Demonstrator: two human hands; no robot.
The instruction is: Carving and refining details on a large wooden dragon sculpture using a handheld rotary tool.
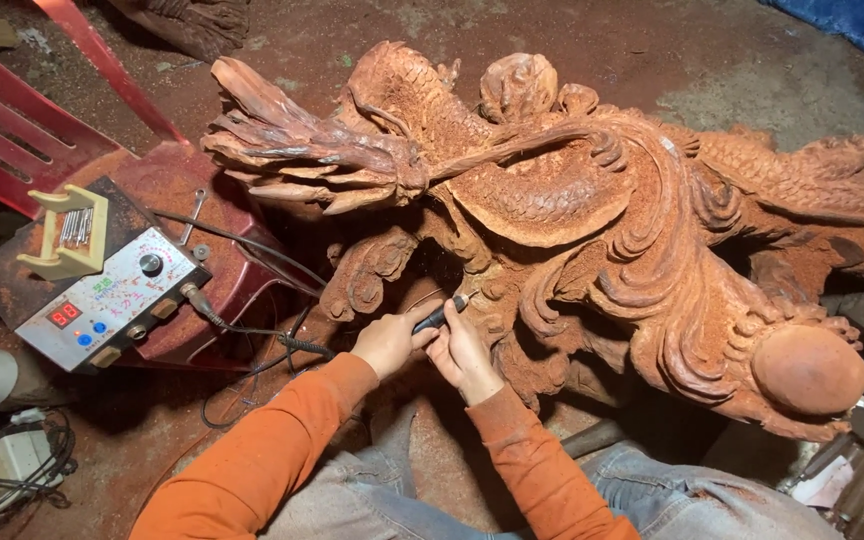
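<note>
Control box (112, 298): set on red plastic chair (202, 200), cable within reach. Left hand (387, 343): clenched on rotary handpiece (439, 316), steering. Right hand (462, 352): fingers apparently bracing its tip against wood carving (572, 200) lying flat on the ground.

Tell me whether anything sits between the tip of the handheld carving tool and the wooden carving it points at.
Nothing visible does. Both hands, left and right, grip the slim dark corded carving tool, and its tip sits right against the large reddish-brown wooden carving.
</note>
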